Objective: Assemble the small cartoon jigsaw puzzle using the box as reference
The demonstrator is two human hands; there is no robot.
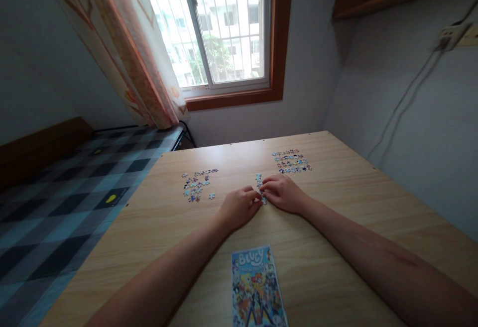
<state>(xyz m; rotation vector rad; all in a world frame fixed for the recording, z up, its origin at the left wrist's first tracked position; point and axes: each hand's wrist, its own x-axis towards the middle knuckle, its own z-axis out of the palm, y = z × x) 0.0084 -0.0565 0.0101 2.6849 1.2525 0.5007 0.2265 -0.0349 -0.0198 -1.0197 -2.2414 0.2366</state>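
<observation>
A narrow upright strip of joined jigsaw puzzle pieces (259,178) lies on the wooden table between my hands. From the left, my left hand (239,208) closes its fingertips on the strip's lower part. My right hand (284,193) comes in from the other side, fingers bent and pressed to the same pieces. The fingers cover part of the strip, so the exact piece under each tip is hidden. Nearest to me lies a small printed picture sheet (257,287) with "Bluey" lettering and many cartoon figures.
Loose puzzle pieces (194,185) are spread at the left, with a single piece (211,196) apart. More pieces (290,162) lie in rows at the far right of the table (336,247). A bed with checked cover (74,202) adjoins the left edge; walls stand behind and right.
</observation>
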